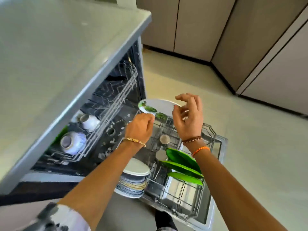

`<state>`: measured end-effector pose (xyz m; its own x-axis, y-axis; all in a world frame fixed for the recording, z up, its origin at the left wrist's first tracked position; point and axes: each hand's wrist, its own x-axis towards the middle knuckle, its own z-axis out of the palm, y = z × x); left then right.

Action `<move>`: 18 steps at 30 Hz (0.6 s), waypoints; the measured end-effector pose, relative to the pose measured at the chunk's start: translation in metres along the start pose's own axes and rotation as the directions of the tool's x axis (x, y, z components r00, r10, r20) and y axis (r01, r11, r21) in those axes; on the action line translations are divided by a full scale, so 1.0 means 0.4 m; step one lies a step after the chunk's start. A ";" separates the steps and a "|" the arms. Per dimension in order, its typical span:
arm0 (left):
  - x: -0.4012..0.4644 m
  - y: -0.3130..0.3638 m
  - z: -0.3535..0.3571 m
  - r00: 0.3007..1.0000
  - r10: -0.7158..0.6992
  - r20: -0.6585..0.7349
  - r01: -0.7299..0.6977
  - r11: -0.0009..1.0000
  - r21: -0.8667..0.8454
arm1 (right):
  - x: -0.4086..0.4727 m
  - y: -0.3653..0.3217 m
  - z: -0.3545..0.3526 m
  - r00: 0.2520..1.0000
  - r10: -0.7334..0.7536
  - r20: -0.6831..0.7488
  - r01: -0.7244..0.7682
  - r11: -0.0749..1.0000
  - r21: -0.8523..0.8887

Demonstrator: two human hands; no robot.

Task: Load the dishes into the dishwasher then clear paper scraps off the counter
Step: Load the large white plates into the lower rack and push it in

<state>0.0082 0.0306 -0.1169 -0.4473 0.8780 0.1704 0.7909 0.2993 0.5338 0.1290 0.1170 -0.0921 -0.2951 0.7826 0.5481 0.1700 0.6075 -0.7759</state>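
While left hand [140, 125] pinches leaf-print plate [155, 106] over lower rack [208, 130], 12 o'clock end, right hand [188, 117] loose, empty. Risk: one-edge pinch slips, plate drops onto rack tines.

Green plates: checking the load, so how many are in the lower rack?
3, standing side by side at the rack's near right: one, the next, the nearest. More may hide behind the right forearm.

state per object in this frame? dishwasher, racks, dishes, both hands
dishwasher door: open, down
lower rack: pulled out
upper rack: holds two cups
leaf-print plate: held by left hand
right hand: open, beside plate
green plates: slotted on edge
plate stack: at rack's left side
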 end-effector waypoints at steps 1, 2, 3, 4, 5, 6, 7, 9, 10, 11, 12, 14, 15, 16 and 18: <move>-0.030 0.016 -0.033 1.000 -0.011 -0.017 0.011 1.000 -0.010 | -0.008 -0.041 -0.006 1.000 -0.017 -0.025 0.018 0.999 0.041; -0.061 0.029 -0.063 0.999 -0.031 -0.030 0.031 0.999 -0.009 | -0.019 -0.083 -0.011 0.998 -0.040 -0.043 0.043 0.996 0.078; -0.104 0.036 -0.101 0.997 -0.051 -0.053 0.050 0.999 -0.004 | -0.038 -0.134 -0.012 0.996 -0.068 -0.048 0.074 0.989 0.129; -0.148 0.037 -0.136 0.996 -0.050 -0.074 0.050 0.999 -0.002 | -0.062 -0.182 -0.012 0.995 -0.095 -0.044 0.101 0.979 0.179; -0.189 0.034 -0.171 0.995 -0.047 -0.088 0.047 0.999 -0.002 | -0.088 -0.226 -0.010 0.993 -0.115 -0.032 0.120 0.966 0.230; -0.249 0.026 -0.221 0.990 -0.054 -0.131 0.054 0.999 0.000 | -0.124 -0.286 -0.003 0.990 -0.139 -0.011 0.136 0.947 0.291; -0.302 0.020 -0.271 0.982 -0.067 -0.179 0.068 0.998 0.002 | -0.156 -0.342 0.007 0.988 -0.155 0.018 0.138 0.924 0.357; -0.439 0.015 -0.375 0.953 -0.114 -0.282 0.120 0.993 0.003 | -0.237 -0.470 0.033 0.979 -0.177 0.105 0.108 0.876 0.471; -0.491 0.015 -0.418 0.936 -0.139 -0.324 0.151 0.988 0.012 | -0.266 -0.527 0.048 0.975 -0.177 0.132 0.087 0.859 0.504; -0.558 0.016 -0.469 0.903 -0.192 -0.384 0.211 0.977 0.008 | -0.305 -0.598 0.066 0.970 -0.171 0.172 0.053 0.842 0.537; -0.614 0.014 -0.513 0.858 -0.262 -0.442 0.281 0.959 -0.023 | -0.337 -0.661 0.083 0.965 -0.154 0.212 0.007 0.824 0.566; -0.721 0.005 -0.600 0.743 -0.370 -0.558 0.373 0.921 -0.114 | -0.399 -0.789 0.116 0.947 -0.106 0.302 -0.123 0.750 0.650; -0.761 -0.002 -0.636 0.681 -0.398 -0.615 0.388 0.908 -0.158 | -0.418 -0.838 0.130 0.937 -0.085 0.338 -0.188 0.694 0.695; -0.813 -0.013 -0.676 0.600 -0.429 -0.676 0.409 0.890 -0.202 | -0.443 -0.895 0.149 0.918 -0.087 0.386 -0.247 0.635 0.732; -0.905 -0.038 -0.745 0.435 -0.521 -0.734 0.466 0.828 -0.311 | -0.489 -0.993 0.182 0.868 -0.109 0.484 -0.355 0.544 0.760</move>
<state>0.0335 -0.4030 0.0601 -0.9134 -0.0485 0.4042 0.3162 0.5408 0.7794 0.0506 -0.2870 0.0861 -0.7300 0.5475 0.4092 -0.5170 -0.0506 -0.8545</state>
